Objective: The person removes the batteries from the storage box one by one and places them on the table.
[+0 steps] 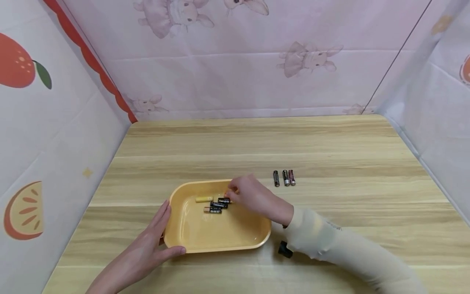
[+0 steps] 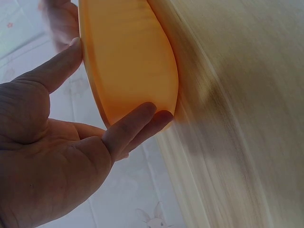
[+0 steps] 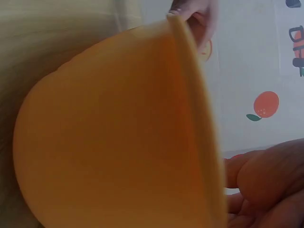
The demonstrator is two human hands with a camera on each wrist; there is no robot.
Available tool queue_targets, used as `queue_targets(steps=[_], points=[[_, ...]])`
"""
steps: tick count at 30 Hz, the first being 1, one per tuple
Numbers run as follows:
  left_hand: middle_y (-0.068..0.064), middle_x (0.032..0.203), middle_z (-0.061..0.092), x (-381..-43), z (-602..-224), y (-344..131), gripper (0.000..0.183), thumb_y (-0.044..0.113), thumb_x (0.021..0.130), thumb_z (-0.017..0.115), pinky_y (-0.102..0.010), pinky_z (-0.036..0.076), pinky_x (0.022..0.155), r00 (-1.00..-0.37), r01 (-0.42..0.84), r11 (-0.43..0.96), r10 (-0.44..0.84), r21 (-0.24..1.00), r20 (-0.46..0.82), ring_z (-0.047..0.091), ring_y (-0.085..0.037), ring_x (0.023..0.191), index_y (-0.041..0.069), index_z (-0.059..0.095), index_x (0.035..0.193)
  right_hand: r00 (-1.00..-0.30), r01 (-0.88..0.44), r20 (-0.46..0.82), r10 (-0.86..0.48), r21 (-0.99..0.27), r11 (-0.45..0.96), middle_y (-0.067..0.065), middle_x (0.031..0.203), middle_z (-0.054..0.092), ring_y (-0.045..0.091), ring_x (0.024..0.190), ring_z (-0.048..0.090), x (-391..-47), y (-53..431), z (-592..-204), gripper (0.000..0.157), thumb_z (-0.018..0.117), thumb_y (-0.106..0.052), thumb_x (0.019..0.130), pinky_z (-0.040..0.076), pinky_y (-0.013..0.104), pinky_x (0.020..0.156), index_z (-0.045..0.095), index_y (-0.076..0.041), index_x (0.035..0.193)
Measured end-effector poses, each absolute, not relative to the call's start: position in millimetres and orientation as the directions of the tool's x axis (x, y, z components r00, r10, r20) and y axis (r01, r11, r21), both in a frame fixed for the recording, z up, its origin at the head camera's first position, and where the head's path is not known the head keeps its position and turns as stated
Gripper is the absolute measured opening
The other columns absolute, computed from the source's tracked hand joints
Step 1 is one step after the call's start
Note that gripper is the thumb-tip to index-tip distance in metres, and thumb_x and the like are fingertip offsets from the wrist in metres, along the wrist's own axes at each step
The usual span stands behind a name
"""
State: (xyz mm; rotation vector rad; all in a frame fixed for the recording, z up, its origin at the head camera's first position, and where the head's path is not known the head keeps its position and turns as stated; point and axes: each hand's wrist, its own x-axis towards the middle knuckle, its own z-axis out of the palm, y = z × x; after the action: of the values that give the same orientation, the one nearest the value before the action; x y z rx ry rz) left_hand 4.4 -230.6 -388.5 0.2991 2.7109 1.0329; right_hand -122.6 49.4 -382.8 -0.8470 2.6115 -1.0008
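Note:
A yellow plastic basin (image 1: 220, 248) stands on the table with several batteries inside. Along its left end rests my left hand (image 1: 150, 241), thumb at the front rim and fingers spread along the outer wall. In the left wrist view, fingertips (image 2: 142, 114) press the basin's outside. My right hand (image 1: 253, 198) reaches over the far rim, fingers bent, fingertips right at a black battery (image 1: 223, 200). I cannot tell whether they hold it. Beside it lie a yellow battery (image 1: 204, 199), another black battery (image 1: 219, 205) and a black-and-copper one (image 1: 213, 210).
To the right behind the basin, a black battery (image 1: 276, 178), a black-and-silver battery (image 1: 286, 178) and a dark red battery (image 1: 291, 177) lie on the wooden table (image 1: 330, 155). A small black object (image 1: 284, 249) shows under the right sleeve. Printed cloth walls (image 1: 235, 81) enclose the table.

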Motion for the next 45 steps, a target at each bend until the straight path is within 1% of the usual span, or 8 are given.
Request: queue_targets(steps=[5, 13, 20, 29, 34, 37, 42, 45], points=[[-0.023, 0.171, 0.004, 4, -388, -231, 0.116, 0.046, 0.085, 0.083, 0.002, 0.005, 0.099, -0.953, 0.107, 0.725, 0.271, 0.680, -0.139, 0.017, -0.045, 0.151, -0.008, 0.013, 0.161, -0.809, -0.474, 0.002, -0.588, -0.594, 0.650, -0.004, 0.061, 0.047, 0.009, 0.057, 0.042, -121, 44, -392, 0.029, 0.067, -0.010, 0.101, 0.034, 0.021, 0.052, 0.065, -0.010, 0.072], [-0.024, 0.170, 0.004, 5, -389, -230, 0.116, 0.045, 0.085, 0.083, 0.001, 0.006, 0.100, -0.951, 0.121, 0.728, 0.280, 0.675, -0.131, 0.017, -0.045, 0.152, -0.007, 0.014, 0.161, -0.815, -0.509, -0.017, -0.579, -0.458, 0.729, 0.001, 0.067, 0.059, 0.015, 0.060, 0.051, -120, 40, -396, 0.030, 0.067, -0.012, 0.101, 0.046, 0.031, 0.057, 0.065, -0.009, 0.072], [-0.024, 0.170, 0.004, 6, -389, -230, 0.115, 0.045, 0.085, 0.083, 0.001, 0.006, 0.100, -0.952, 0.119, 0.730, 0.277, 0.673, -0.132, 0.017, -0.045, 0.152, -0.009, 0.014, 0.161, -0.813, -0.521, -0.069, -0.579, -0.360, 0.774, 0.004, 0.067, 0.058, 0.015, 0.057, 0.051, -118, 36, -402, 0.033, 0.067, -0.008, 0.100, 0.045, 0.028, 0.050, 0.061, -0.009, 0.068], [-0.023, 0.171, 0.005, 5, -389, -230, 0.117, 0.049, 0.085, 0.082, 0.002, 0.006, 0.099, -0.953, 0.120, 0.729, 0.274, 0.674, -0.126, 0.018, -0.044, 0.152, -0.006, 0.013, 0.162, -0.822, -0.508, -0.097, -0.562, -0.322, 0.799, 0.007, 0.072, 0.063, 0.015, 0.058, 0.054, -117, 33, -406, 0.035, 0.063, -0.015, 0.104, 0.046, 0.026, 0.050, 0.064, -0.007, 0.070], [-0.024, 0.170, 0.006, 6, -391, -230, 0.117, 0.048, 0.085, 0.082, 0.001, 0.006, 0.099, -0.954, 0.125, 0.732, 0.274, 0.669, -0.121, 0.020, -0.045, 0.151, -0.007, 0.014, 0.162, -0.816, -0.493, -0.085, -0.571, -0.411, 0.766, 0.003, 0.066, 0.057, 0.014, 0.057, 0.050, -117, 38, -403, 0.036, 0.066, -0.017, 0.103, 0.044, 0.026, 0.052, 0.063, -0.010, 0.067], [-0.024, 0.170, 0.006, 6, -392, -230, 0.116, 0.045, 0.085, 0.083, 0.002, 0.006, 0.099, -0.955, 0.123, 0.729, 0.272, 0.673, -0.119, 0.019, -0.045, 0.151, -0.008, 0.014, 0.161, -0.809, -0.437, -0.103, -0.578, -0.553, 0.709, 0.000, 0.063, 0.057, 0.011, 0.055, 0.048, -117, 46, -392, 0.031, 0.070, -0.014, 0.099, 0.041, 0.026, 0.051, 0.066, -0.010, 0.069], [-0.025, 0.170, 0.006, 6, -393, -230, 0.115, 0.042, 0.085, 0.084, -0.001, 0.007, 0.101, -0.956, 0.125, 0.733, 0.269, 0.669, -0.116, 0.020, -0.046, 0.151, -0.010, 0.015, 0.160, -0.817, -0.333, -0.105, -0.567, -0.716, 0.613, -0.001, 0.076, 0.065, 0.010, 0.061, 0.054, -122, 69, -361, 0.003, 0.071, -0.007, 0.093, 0.045, 0.023, 0.052, 0.073, -0.006, 0.092], [-0.024, 0.170, 0.006, 6, -392, -230, 0.114, 0.041, 0.085, 0.084, -0.002, 0.009, 0.102, -0.955, 0.134, 0.733, 0.275, 0.668, -0.110, 0.020, -0.044, 0.151, -0.008, 0.015, 0.161, -0.831, -0.345, -0.034, -0.555, -0.752, 0.562, 0.000, 0.084, 0.069, 0.012, 0.070, 0.060, -126, 87, -345, 0.008, 0.071, -0.006, 0.093, 0.052, 0.025, 0.059, 0.074, -0.004, 0.100]])
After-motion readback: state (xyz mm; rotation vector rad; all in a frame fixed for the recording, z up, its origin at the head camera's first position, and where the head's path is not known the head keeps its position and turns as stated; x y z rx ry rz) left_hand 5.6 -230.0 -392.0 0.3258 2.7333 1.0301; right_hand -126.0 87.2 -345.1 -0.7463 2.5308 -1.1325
